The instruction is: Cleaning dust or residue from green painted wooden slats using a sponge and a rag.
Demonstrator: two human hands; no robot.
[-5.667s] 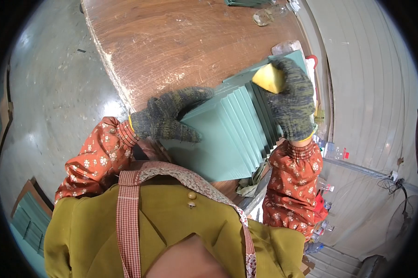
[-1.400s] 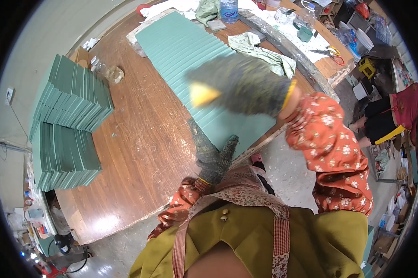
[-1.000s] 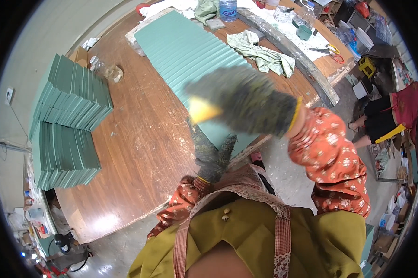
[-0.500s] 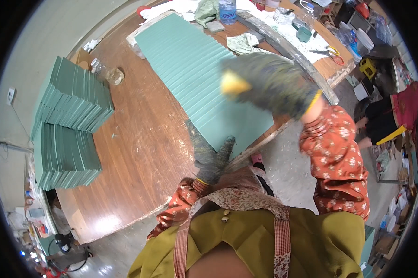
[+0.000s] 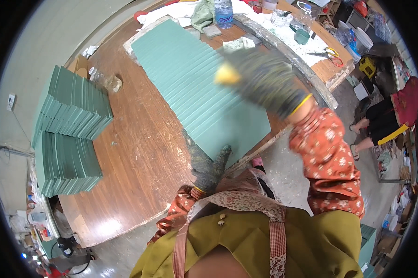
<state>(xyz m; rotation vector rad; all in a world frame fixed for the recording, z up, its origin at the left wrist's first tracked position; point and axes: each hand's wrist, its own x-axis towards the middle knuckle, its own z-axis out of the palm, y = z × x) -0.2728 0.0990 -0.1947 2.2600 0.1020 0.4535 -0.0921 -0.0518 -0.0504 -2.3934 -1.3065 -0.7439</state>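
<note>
A row of overlapping pale green sheets (image 5: 172, 65) runs slantwise over the wooden table, each sheet's edge stepped behind the one before. At the near corner of the front sheet (image 5: 239, 129) is my left hand (image 5: 208, 169), in a dark grey knit glove. Its thumb lies on top and its fingers are along the left edge, partly hidden. Over the right side of the row, my right hand (image 5: 271, 83), gloved alike with a yellow cuff, is smeared by motion. A small yellow piece (image 5: 226, 74) sticks out from its fingers; its kind is too blurred to tell.
Stacks of green sheets (image 5: 74, 106) stand on the table's left side, beside a clear jar (image 5: 114, 83). Toward the back are a water bottle (image 5: 223, 14), cloths (image 5: 203, 16) and a stone-like slab edge (image 5: 287, 44). Scissors (image 5: 329, 53) lie far right. Another person (image 5: 394, 113) is farther right.
My right hand has shifted slightly left with the yellow piece, blurred in both frames. My left hand keeps its place at the sheet's corner. The whole view has shifted a little.
</note>
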